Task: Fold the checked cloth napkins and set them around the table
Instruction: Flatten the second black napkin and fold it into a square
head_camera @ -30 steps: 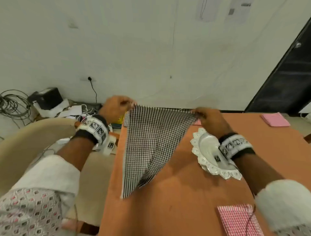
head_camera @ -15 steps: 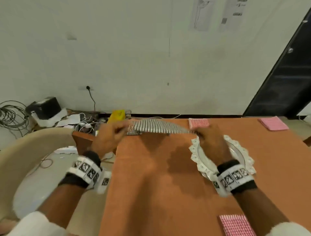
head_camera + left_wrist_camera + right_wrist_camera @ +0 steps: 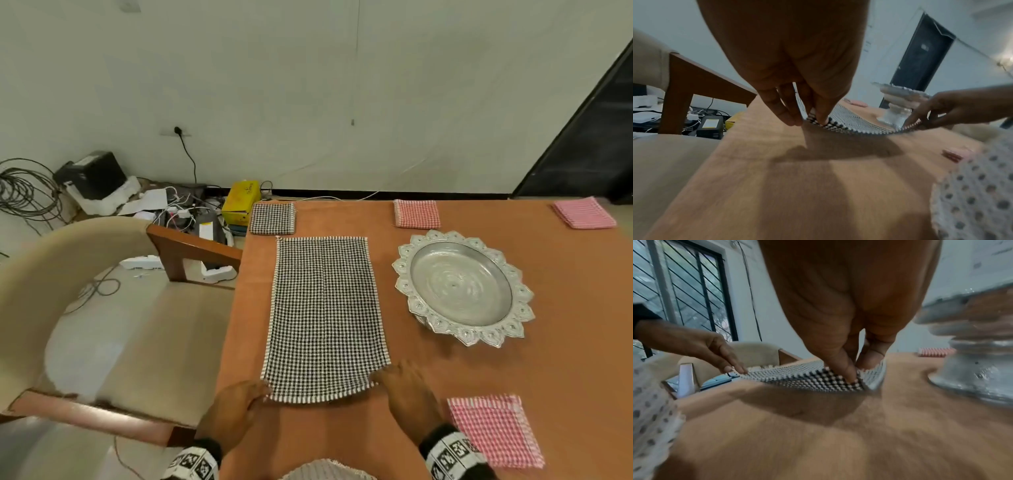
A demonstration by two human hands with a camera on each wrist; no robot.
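Black checked napkin (image 3: 325,315) spread on the orange surface (image 3: 565,359), both hands at its near corners.

White wall behind, beige chair (image 3: 102,325) left, silver tray (image 3: 462,291) right. Wrist views alone show the left hand (image 3: 789,68) and right hand (image 3: 851,305) fingers pinching the slightly lifted near edge. Folded napkins: black (image 3: 272,218), red (image 3: 416,213), pink (image 3: 584,212), pink (image 3: 493,430).

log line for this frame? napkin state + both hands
black-checked napkin: spread flat, near edge lifted | left hand: grip on near-left corner | right hand: grip on near-right corner | fold: not yet made
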